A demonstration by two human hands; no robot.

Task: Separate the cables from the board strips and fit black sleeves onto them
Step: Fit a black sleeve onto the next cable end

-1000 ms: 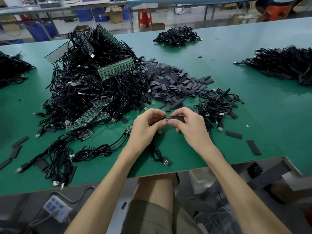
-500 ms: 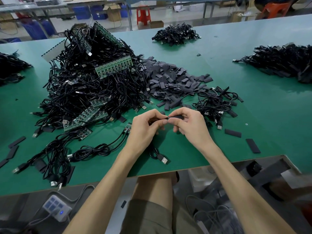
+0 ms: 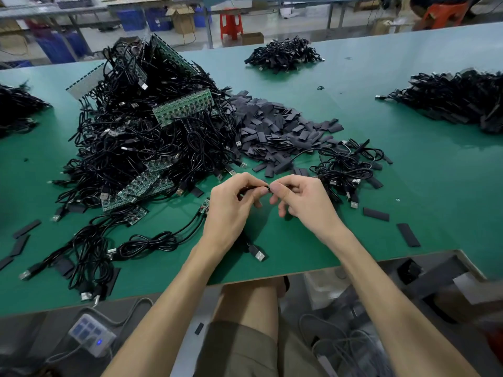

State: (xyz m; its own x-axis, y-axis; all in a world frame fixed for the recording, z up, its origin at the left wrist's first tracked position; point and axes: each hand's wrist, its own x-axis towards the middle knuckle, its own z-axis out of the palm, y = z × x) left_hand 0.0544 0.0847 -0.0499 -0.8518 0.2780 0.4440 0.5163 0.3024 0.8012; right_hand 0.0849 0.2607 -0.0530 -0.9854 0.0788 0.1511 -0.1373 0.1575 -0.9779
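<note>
Both hands are working just above the near part of the green table [image 3: 408, 172]. The left hand [image 3: 231, 205] is pinching the cable [image 3: 250, 189] between thumb and curled fingers. The right hand [image 3: 302, 202] is pinching the black sleeve [image 3: 268, 188] at the cable's end, its other fingers curling loosely. The fingertips of the two hands are nearly touching. The cable's USB plug [image 3: 258, 253] is lying on the table near the left wrist.

A tall cable heap [image 3: 122, 148] is standing behind and to the left of the hands, with green board strips [image 3: 185, 106] sticking out of it at angles. A sleeve pile [image 3: 275, 131] is lying directly behind the hands, touching the heap's right side. A small cable bundle [image 3: 345, 167] is lying just beside the right hand. Two loose sleeves [image 3: 375, 214] are lying further right. A small board piece [image 3: 204, 207] with cables attached is lying just beside the left hand.

The fingers are covering most of the sleeve, so how far it is sitting on the cable cannot be told. The left palm is hiding the cable's middle run. A right-hand pile [image 3: 457, 99] is being cut off by the frame edge. Under the table, a power strip [image 3: 91, 334] is showing, with blurred items around it.
</note>
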